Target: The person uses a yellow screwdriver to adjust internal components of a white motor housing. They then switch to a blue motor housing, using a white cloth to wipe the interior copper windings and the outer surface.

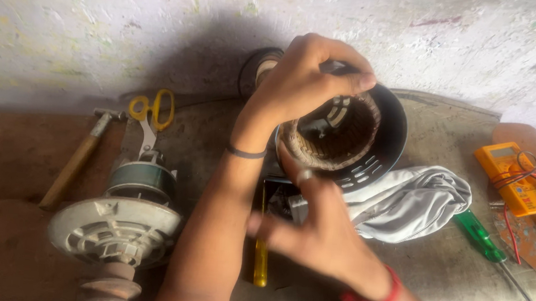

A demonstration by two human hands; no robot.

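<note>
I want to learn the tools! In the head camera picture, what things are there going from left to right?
Hammer → yellow scissors → grey motor part → yellow screwdriver → dark motor shell, held by both hands → grey cloth → green screwdriver → orange meter.

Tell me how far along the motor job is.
Done: the rotor assembly lies out, left of the arms. In hand: left hand grips the dark motor housing; right hand touches its winding. Left: housing open, rotor still apart.
</note>
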